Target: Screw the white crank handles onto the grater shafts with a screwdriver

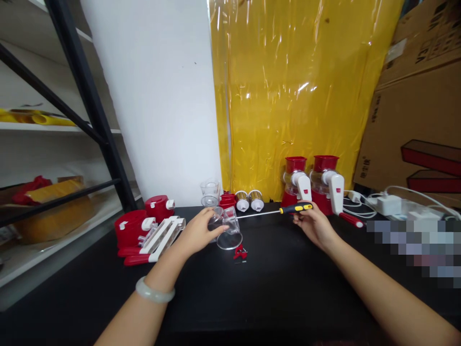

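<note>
My left hand (203, 231) grips a clear plastic housing (230, 235) that lies on its side on the black table, its round rim toward me. In my right hand (314, 223) is a screwdriver (296, 208) with a black and yellow handle. Its long shaft points left and the tip reaches the housing's upper right part; whether it sits on a screw I cannot tell. Just in front of the housing lie small red parts (239, 252) and a few small metal pieces. Behind it stand another clear housing (210, 192) and two drum graters (242, 201) with white ends.
Two assembled red and white rotary graters (296, 175) stand at the back right. Red bases (132, 228) and white crank handles with red grips (162, 240) lie at the left. White cables and a power strip (389, 205) are at the right, before a cardboard box (414, 110).
</note>
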The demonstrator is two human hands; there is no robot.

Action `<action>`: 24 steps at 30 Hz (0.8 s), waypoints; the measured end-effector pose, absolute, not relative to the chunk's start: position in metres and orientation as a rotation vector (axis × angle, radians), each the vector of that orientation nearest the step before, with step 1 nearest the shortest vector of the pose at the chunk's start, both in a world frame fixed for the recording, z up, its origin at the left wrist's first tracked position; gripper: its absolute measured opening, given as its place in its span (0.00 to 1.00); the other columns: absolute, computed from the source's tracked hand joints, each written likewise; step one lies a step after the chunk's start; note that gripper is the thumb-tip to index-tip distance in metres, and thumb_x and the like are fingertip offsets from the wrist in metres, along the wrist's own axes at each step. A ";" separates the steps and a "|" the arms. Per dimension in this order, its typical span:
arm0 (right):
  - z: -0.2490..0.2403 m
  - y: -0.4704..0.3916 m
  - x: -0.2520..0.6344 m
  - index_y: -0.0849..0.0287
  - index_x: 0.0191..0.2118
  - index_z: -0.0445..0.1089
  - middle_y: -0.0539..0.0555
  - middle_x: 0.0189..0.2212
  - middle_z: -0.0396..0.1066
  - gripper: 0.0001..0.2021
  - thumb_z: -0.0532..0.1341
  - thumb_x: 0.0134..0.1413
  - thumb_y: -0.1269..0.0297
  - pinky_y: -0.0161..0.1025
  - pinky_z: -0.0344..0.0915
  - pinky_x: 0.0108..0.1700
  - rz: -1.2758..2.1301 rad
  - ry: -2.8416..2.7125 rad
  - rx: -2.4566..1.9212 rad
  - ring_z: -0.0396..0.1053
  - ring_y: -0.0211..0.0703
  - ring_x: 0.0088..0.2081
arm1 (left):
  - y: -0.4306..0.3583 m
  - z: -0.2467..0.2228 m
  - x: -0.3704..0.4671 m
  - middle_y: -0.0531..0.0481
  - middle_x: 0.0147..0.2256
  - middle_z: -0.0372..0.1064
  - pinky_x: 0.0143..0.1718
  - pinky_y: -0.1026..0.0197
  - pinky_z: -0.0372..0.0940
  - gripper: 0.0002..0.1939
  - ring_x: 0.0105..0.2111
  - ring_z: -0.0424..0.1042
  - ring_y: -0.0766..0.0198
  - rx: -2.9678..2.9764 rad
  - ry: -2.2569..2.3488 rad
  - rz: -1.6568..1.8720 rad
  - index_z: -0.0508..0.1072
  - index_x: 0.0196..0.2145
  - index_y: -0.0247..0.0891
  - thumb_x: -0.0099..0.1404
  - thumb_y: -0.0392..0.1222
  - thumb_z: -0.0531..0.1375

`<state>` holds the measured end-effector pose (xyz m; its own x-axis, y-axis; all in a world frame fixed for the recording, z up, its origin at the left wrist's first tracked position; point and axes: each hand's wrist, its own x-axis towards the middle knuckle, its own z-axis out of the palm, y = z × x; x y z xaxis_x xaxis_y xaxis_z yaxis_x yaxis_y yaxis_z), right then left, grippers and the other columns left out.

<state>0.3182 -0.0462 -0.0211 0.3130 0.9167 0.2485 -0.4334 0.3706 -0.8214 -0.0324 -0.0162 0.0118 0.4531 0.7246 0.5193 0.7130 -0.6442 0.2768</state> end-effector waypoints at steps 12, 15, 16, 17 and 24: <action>-0.022 -0.041 0.322 0.53 0.32 0.67 0.44 0.19 0.62 0.11 0.67 0.41 0.59 0.34 0.57 0.24 0.940 -0.829 -0.752 0.58 0.34 0.20 | -0.019 0.016 -0.030 0.42 0.52 0.69 0.55 0.47 0.63 0.21 0.52 0.69 0.50 2.667 1.322 0.961 0.71 0.40 0.39 0.62 0.60 0.58; -0.019 -0.047 0.324 0.51 0.34 0.69 0.47 0.26 0.69 0.12 0.64 0.38 0.64 0.37 0.62 0.28 1.043 -0.833 -0.663 0.66 0.39 0.25 | -0.019 0.016 -0.031 0.42 0.53 0.68 0.55 0.48 0.63 0.21 0.53 0.68 0.49 2.667 1.333 0.955 0.71 0.41 0.39 0.62 0.60 0.58; -0.017 -0.049 0.324 0.50 0.35 0.69 0.47 0.27 0.70 0.13 0.64 0.37 0.65 0.38 0.63 0.29 1.066 -0.838 -0.647 0.67 0.40 0.27 | -0.018 0.016 -0.031 0.42 0.54 0.68 0.56 0.48 0.62 0.21 0.53 0.68 0.49 2.666 1.333 0.945 0.72 0.41 0.39 0.62 0.60 0.58; -0.016 -0.050 0.324 0.50 0.36 0.69 0.48 0.28 0.70 0.13 0.64 0.38 0.64 0.39 0.64 0.30 1.079 -0.847 -0.640 0.68 0.41 0.27 | -0.018 0.015 -0.032 0.42 0.54 0.67 0.56 0.48 0.62 0.21 0.54 0.68 0.49 2.663 1.338 0.940 0.72 0.41 0.39 0.62 0.60 0.58; -0.023 -0.042 0.325 0.53 0.37 0.68 0.47 0.20 0.66 0.18 0.61 0.50 0.43 0.40 0.64 0.26 0.767 -0.981 -0.856 0.64 0.40 0.21 | -0.016 0.014 -0.033 0.40 0.57 0.66 0.59 0.46 0.59 0.25 0.57 0.65 0.48 2.653 1.380 0.910 0.71 0.44 0.39 0.61 0.62 0.58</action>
